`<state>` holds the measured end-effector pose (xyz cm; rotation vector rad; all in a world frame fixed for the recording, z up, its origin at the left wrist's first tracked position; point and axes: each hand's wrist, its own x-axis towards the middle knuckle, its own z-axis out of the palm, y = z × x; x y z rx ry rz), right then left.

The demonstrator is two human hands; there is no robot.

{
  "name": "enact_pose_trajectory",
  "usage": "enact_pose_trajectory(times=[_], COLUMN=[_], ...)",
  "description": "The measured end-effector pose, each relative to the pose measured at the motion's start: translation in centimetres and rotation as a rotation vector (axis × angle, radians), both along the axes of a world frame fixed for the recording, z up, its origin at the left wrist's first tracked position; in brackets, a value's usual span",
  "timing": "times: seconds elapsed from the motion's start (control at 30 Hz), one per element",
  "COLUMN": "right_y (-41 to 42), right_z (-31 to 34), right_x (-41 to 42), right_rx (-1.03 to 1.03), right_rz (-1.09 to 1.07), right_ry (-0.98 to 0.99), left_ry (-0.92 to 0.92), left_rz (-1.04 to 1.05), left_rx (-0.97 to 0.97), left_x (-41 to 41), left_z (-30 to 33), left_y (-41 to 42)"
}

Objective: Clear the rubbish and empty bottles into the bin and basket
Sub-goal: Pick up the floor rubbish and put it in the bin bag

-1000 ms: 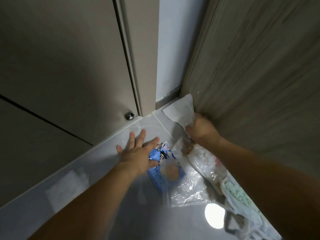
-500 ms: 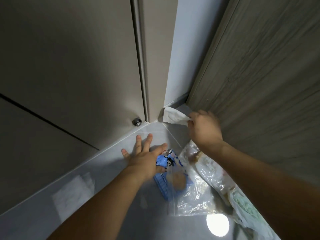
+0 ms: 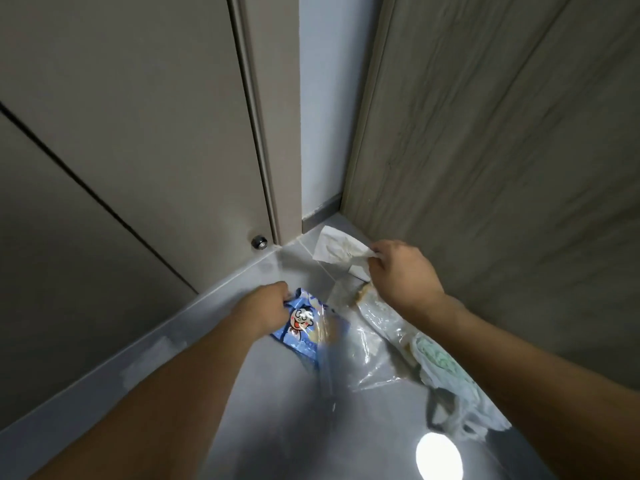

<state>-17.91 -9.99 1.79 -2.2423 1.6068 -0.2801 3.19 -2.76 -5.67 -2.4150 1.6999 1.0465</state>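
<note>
Rubbish lies on the grey floor in a corner. My left hand (image 3: 264, 310) grips the upper edge of a blue snack wrapper (image 3: 300, 327) with a cartoon face. My right hand (image 3: 401, 271) pinches a crumpled white tissue (image 3: 335, 249) that sticks out toward the corner. Under my right wrist lies a clear plastic bag (image 3: 367, 355) with crumbs inside, partly over the wrapper. A white bag with a pale green item (image 3: 440, 365) lies along the wall under my right forearm.
A grey door (image 3: 138, 133) with a round door stop (image 3: 259, 242) is on the left. A wood-grain panel (image 3: 485, 150) closes the right side. A ceiling light reflects on the glossy floor (image 3: 439, 455). No bin or basket is in view.
My left hand went from flat with spread fingers to curled round the blue wrapper's edge. My right hand lifted slightly with the tissue, which now lies lower and flatter.
</note>
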Motion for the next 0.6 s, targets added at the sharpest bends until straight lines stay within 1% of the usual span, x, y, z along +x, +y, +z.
enact_pose_trajectory(times=[0.1, 0.3, 0.4, 0.53, 0.6], right_y=[1.5, 4.1, 5.2, 6.6, 7.2], right_z=[1.2, 4.5, 7.0, 10.7, 13.0], right_x=[-1.3, -4.2, -5.9, -9.3, -11.8], right_rx=[0.02, 0.023, 0.022, 0.027, 0.048], right_rz=[-0.046, -0.073, -0.081, -0.095, -0.082], right_ry=[-0.018, -0.061, -0.092, -0.151, -0.117], left_ry=[0.013, 0.004, 0.035, 0.04, 0.116], left_rz=[0.019, 0.042, 0.021, 0.002, -0.029], left_rx=[-0.053, -0.22, -0.336, -0.551, -0.608], left_x=[0.8, -0.1, -2.4, -6.2, -8.1], left_z=[1.9, 8.3, 11.8, 17.3, 19.4], left_y=[0.5, 1.6, 2.0, 1.4, 0.6])
